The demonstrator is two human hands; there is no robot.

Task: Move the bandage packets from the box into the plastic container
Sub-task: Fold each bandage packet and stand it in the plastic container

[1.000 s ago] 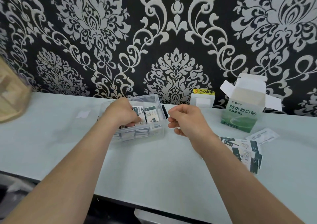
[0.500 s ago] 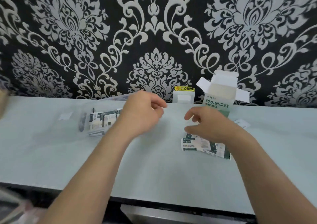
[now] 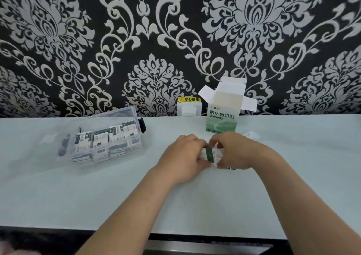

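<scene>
A stack of white-and-green bandage packets lies on the pale table between my hands. My left hand grips the stack's left side and my right hand grips its right side, hiding most of it. The open green-and-white bandage box stands upright just behind my hands, flaps up. To the left sits the clear plastic container, holding several packets in rows.
A white wall socket with a yellow warning label sits at the table's back edge beside the box. A loose white slip lies right of the box. The table's dark front edge runs along the bottom.
My left hand has left the container and moved right to the packets on the table. My right hand has closed on the same stack. The camera view has shifted right.
</scene>
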